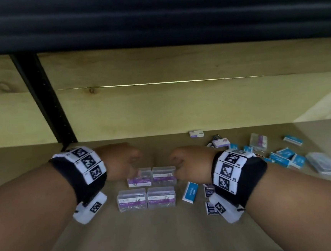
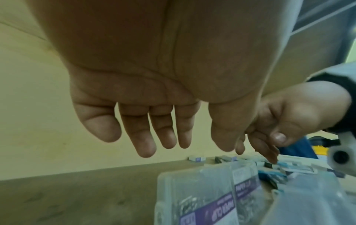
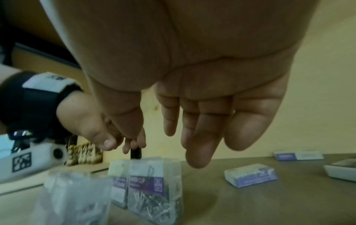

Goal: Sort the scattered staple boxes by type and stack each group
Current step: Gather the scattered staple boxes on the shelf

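Note:
Four clear plastic boxes with purple labels stand in two rows on the brown shelf (image 1: 130, 238). The back pair (image 1: 164, 175) lies under my hands and the front pair (image 1: 132, 200) sits nearer me. My left hand (image 1: 133, 169) hovers over the back-left box (image 2: 202, 197), fingers (image 2: 146, 150) hanging straight and holding nothing. Over the back-right box (image 3: 154, 182), my right hand (image 1: 176, 170) is likewise relaxed, fingers (image 3: 198, 152) extended and empty. Whether any fingertip touches a box is hidden in the head view.
A blue staple box (image 1: 190, 192) and dark navy boxes (image 1: 209, 201) lie under my right wrist. Several blue boxes (image 1: 279, 157), white-and-purple boxes (image 1: 196, 133) and a clear flat case (image 1: 324, 163) are scattered at right. A wooden wall (image 1: 178, 104) and black post (image 1: 44, 104) stand behind.

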